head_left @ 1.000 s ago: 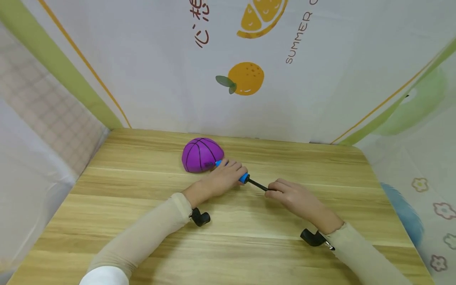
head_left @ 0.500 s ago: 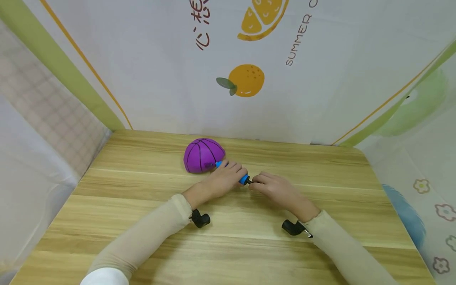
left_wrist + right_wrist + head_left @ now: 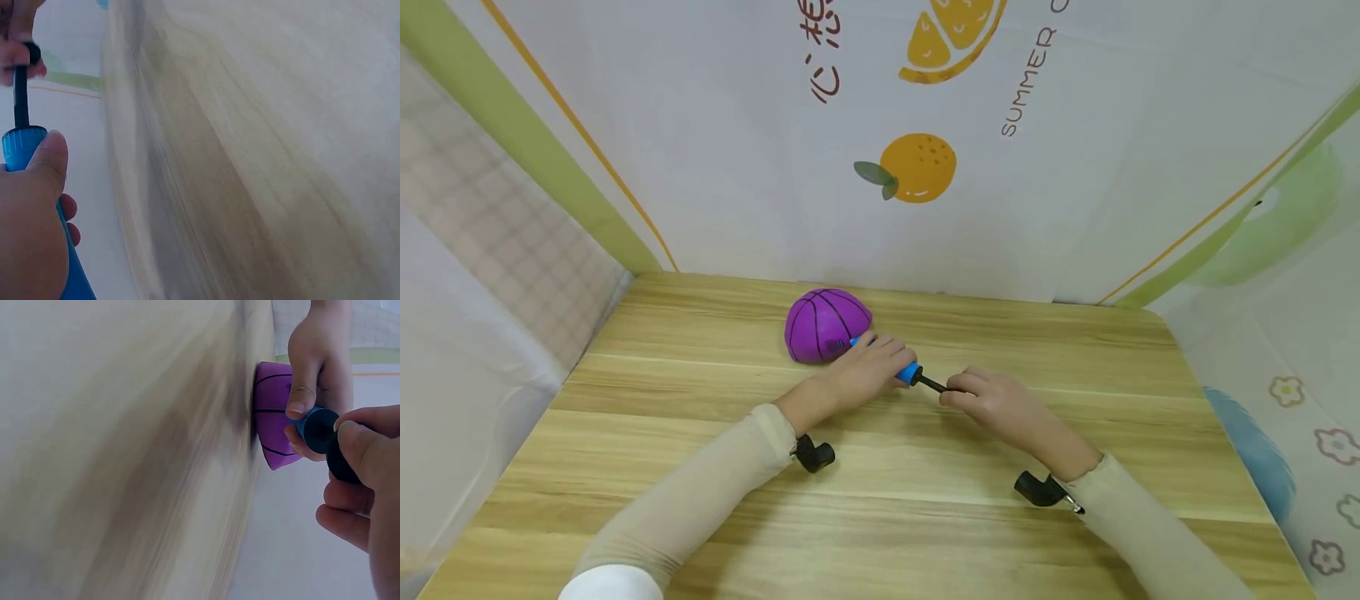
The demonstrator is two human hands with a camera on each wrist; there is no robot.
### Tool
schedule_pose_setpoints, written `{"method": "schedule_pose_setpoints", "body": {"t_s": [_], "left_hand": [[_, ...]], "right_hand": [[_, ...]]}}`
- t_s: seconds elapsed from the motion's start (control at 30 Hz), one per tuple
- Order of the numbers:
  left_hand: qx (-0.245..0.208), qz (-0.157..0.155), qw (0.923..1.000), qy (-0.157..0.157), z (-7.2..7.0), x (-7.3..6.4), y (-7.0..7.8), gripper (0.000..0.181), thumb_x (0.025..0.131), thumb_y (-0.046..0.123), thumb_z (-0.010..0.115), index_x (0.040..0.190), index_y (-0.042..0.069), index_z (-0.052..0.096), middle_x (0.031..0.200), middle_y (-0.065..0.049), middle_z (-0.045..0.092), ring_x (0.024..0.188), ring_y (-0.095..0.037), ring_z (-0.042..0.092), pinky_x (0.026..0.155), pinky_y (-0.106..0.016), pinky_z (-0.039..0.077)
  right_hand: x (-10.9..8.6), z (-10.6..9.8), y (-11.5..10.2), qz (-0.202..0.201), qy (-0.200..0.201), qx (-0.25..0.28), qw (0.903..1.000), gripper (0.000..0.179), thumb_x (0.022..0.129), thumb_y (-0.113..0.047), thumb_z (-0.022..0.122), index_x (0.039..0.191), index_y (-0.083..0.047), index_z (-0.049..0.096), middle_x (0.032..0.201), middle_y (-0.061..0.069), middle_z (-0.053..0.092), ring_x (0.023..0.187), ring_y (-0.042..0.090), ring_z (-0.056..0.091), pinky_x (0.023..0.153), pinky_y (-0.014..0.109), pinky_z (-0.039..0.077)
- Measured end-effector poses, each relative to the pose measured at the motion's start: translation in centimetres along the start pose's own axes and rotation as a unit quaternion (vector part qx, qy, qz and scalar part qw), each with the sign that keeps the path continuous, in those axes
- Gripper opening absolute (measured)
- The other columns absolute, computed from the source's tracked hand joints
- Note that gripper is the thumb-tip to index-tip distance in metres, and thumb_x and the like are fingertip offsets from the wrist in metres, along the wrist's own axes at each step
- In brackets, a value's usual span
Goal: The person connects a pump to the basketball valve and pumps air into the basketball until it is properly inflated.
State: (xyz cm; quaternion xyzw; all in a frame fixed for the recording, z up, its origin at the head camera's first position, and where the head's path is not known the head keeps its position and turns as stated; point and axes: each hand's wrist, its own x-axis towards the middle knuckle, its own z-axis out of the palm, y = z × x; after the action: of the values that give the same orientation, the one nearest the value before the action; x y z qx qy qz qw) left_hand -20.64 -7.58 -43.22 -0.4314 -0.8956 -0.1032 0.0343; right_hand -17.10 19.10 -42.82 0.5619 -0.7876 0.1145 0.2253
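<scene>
- Head view: see a purple ball (image 3: 823, 321) toward the far side of the wooden table (image 3: 880, 517), left of middle, shaped like a low dome rather than a full round.
- Just right of the ball, find a blue pump (image 3: 908, 373), slanting from far left to near right, blue tip (image 3: 860, 341) up against the ball's right side. Merely touching or fitted in: cannot tell.
- Left hand (image 3: 861, 371): fingers curled firmly round the pump body, thumb lying along it in the left wrist view.
- Right hand (image 3: 1003, 412): thumb and finger pinched together on the black handle (image 3: 340, 465), other fingers bent close by, best seen in the right wrist view.
- Between pump body and right hand: a length of black rod (image 3: 932, 384), partly drawn out, so apparently mid-stroke.
- Done, judging by the layout: tip set at the ball, both hands in place for pumping.
- Left, as a judgement: more strokes of the rod, given a ball well short of round; then freeing the tip from the ball.
- Exact count of strokes needed: cannot tell.
</scene>
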Motion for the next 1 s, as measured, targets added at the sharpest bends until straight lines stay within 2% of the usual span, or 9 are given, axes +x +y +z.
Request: {"method": "schedule_pose_setpoints", "body": {"t_s": [0.13,0.2,0.4,0.57,0.77,0.93,1.0], "left_hand": [[0.006,0.003,1.0,0.0,0.0,-0.1,0.0,0.024,0.1,0.032,0.065,0.116,0.015,0.057,0.108,0.001,0.055,0.108,-0.022,0.053,0.109,-0.05,0.037],[0.008,0.003,1.0,0.0,0.0,-0.1,0.0,0.024,0.1,0.031,0.065,0.116,0.015,0.057,0.109,0.001,0.056,0.109,-0.022,0.053,0.109,-0.05,0.038],[0.003,0.005,1.0,0.003,-0.1,-0.1,-0.2,0.023,0.1,0.031,0.065,0.116,0.015,0.057,0.111,0.001,0.058,0.112,-0.022,0.055,0.112,-0.051,0.036],[0.008,0.009,0.9999,0.005,0.0,0.0,-0.3,0.023,0.101,0.032,0.065,0.115,0.016,0.057,0.109,0.002,0.057,0.11,-0.021,0.054,0.11,-0.047,0.037],[0.02,0.007,0.9998,0.0,0.2,0.1,-0.2,0.023,0.1,0.032,0.065,0.115,0.016,0.057,0.108,0.002,0.057,0.109,-0.02,0.052,0.109,-0.046,0.038],[0.027,0.001,0.9996,-0.002,0.3,0.2,0.1,0.023,0.101,0.032,0.065,0.114,0.016,0.056,0.106,0.003,0.054,0.107,-0.02,0.05,0.108,-0.045,0.036],[0.029,-0.001,0.9996,-0.002,0.3,0.2,0.2,0.023,0.101,0.032,0.065,0.113,0.016,0.055,0.105,0.003,0.053,0.107,-0.02,0.05,0.107,-0.044,0.036]], "right_hand": [[-0.9,-1.0,-0.6,0.0,-0.012,-0.006,0.9999,0.042,0.112,-0.02,0.03,0.102,-0.008,0.069,0.099,0.004,0.066,0.083,0.015,0.06,0.067,0.024,0.054],[-1.4,-1.6,-0.9,0.004,-0.015,-0.006,0.9999,0.045,0.112,-0.02,0.027,0.102,-0.008,0.069,0.099,0.003,0.065,0.084,0.015,0.06,0.068,0.024,0.053],[-3.0,-3.0,-1.3,0.015,-0.014,-0.006,0.9998,0.044,0.113,-0.018,0.026,0.102,-0.007,0.068,0.1,0.004,0.065,0.086,0.016,0.06,0.07,0.025,0.054],[-3.8,-3.6,-1.6,0.019,-0.011,-0.006,0.9997,0.043,0.112,-0.018,0.028,0.101,-0.007,0.068,0.1,0.004,0.066,0.086,0.016,0.061,0.071,0.026,0.054],[-3.6,-3.8,-1.7,0.018,-0.01,0.001,0.9998,0.042,0.112,-0.018,0.03,0.103,-0.008,0.069,0.102,0.004,0.066,0.087,0.016,0.062,0.071,0.026,0.055],[-2.7,-3.1,-1.3,0.02,-0.015,0.007,0.9997,0.043,0.112,-0.018,0.027,0.106,-0.008,0.068,0.104,0.003,0.065,0.088,0.016,0.06,0.069,0.026,0.054],[-2.3,-2.8,-1.1,0.026,-0.027,0.007,0.9993,0.033,0.111,-0.015,0.037,0.106,-0.009,0.069,0.104,0.003,0.065,0.089,0.015,0.06,0.069,0.026,0.054]]}}
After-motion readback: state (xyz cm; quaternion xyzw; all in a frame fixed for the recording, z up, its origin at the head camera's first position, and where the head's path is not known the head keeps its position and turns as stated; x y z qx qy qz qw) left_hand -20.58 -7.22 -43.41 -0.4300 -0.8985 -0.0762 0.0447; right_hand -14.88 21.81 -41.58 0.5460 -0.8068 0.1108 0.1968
